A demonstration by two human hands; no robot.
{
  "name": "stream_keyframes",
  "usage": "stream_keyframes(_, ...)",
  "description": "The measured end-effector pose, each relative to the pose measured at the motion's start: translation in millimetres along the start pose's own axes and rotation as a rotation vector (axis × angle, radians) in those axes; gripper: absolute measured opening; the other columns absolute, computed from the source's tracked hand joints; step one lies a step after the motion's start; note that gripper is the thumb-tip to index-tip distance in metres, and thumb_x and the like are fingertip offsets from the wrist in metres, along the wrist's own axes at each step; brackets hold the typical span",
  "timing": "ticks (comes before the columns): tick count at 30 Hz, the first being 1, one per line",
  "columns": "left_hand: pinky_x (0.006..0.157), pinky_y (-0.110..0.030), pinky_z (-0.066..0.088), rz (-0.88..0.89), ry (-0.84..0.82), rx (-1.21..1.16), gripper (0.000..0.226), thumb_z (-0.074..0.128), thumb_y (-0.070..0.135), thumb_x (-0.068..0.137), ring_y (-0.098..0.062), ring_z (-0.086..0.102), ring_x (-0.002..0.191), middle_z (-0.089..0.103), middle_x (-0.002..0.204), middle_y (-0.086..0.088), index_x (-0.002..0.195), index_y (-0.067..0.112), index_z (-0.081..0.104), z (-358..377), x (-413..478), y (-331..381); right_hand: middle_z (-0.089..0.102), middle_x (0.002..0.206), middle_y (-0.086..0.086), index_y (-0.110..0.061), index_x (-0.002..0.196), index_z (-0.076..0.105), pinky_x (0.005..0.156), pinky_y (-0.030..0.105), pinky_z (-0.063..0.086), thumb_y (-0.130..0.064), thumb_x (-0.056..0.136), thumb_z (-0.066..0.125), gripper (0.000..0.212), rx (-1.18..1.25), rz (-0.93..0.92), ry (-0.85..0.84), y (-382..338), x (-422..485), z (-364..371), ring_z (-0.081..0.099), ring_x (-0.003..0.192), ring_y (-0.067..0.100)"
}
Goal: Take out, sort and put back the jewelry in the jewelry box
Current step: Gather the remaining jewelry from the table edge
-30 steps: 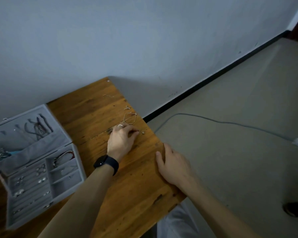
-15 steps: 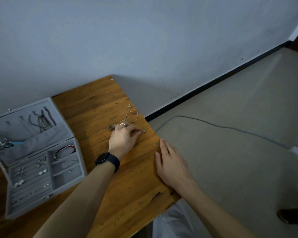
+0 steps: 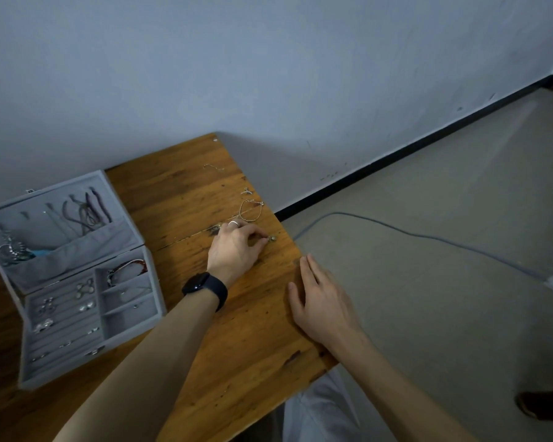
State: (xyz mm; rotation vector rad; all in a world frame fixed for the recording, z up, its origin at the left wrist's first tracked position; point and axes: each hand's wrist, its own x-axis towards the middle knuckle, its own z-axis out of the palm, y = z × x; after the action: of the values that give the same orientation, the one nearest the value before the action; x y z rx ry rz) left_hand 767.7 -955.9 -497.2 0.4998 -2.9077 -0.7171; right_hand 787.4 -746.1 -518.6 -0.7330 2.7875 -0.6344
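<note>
Jewelry box (image 3: 130,320) sits wide open at the table's (image 3: 179,186) left edge, lid tipped back, small silver pieces in its slots and a bangle in one rear compartment. Over by the right edge, the left hand (image 3: 233,250), a dark watch (image 3: 205,287) on its wrist, has its fingers curled, with thumb and forefinger tips drawn together against a tiny silver piece (image 3: 271,238). Whether it's truly gripped, I cannot tell. A ring (image 3: 233,223) shows right at the knuckles. Just beyond lies a thin hoop bracelet (image 3: 250,211), then a small clasp (image 3: 246,191), and a fine chain (image 3: 214,167) nearer the far right corner. The right hand (image 3: 320,301) lies flat on the right edge, fingers straight and together, holding nothing.
</note>
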Motion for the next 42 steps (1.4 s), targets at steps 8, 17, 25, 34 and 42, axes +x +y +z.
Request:
stream_keyframes(8,0.098,-0.041,0.051,0.023,-0.099,0.058,0.032,0.060,0.041,0.096,-0.019,0.048,0.125,0.053,0.135,0.002,0.127,0.033,0.063,-9,-16,1,0.023,0.165,0.006,-0.014,0.158,0.021,0.115,0.038,0.033,-0.051,0.104,0.028,0.066,0.001,0.015,0.004,0,-1,0,0.032,0.146,0.022)
stream_keyframes(17,0.104,-0.044,0.047,0.063,-0.039,0.139,0.040,0.054,0.039,0.099,-0.021,0.047,0.130,0.047,0.144,0.003,0.138,0.033,0.053,-49,-82,-19,0.032,0.161,0.001,-0.018,0.147,0.048,0.113,0.039,0.037,-0.044,0.102,0.044,0.052,-0.020,-0.031,0.071,-14,-11,-2,0.034,0.145,0.024)
stream_keyframes(25,0.104,-0.043,0.046,-0.122,0.265,0.131,0.044,0.059,0.032,0.096,-0.024,0.044,0.133,0.044,0.148,-0.002,0.139,0.030,0.050,-90,-171,-89,0.037,0.158,-0.006,-0.025,0.141,0.054,0.116,0.032,0.027,-0.035,0.099,0.057,0.043,0.151,-0.197,-0.009,-106,-15,13,0.031,0.147,0.017)
stream_keyframes(34,0.116,-0.042,0.035,-0.438,0.467,-0.114,0.082,0.056,0.064,0.090,-0.023,0.028,0.146,0.024,0.162,-0.003,0.155,0.021,0.029,-126,-234,-179,0.057,0.140,-0.002,-0.026,0.136,0.056,0.101,0.027,0.039,-0.036,0.098,0.060,0.040,0.473,-0.088,-0.159,-213,26,19,0.053,0.129,0.015)
stream_keyframes(42,0.122,-0.027,0.015,-0.537,0.323,-0.070,0.109,0.048,0.085,0.079,-0.014,0.018,0.150,0.015,0.166,0.005,0.160,0.026,0.006,-105,-252,-210,0.045,0.153,0.001,-0.018,0.148,0.042,0.106,0.034,0.037,-0.053,0.097,0.055,0.063,0.683,0.013,-0.148,-300,104,7,0.046,0.136,0.023)
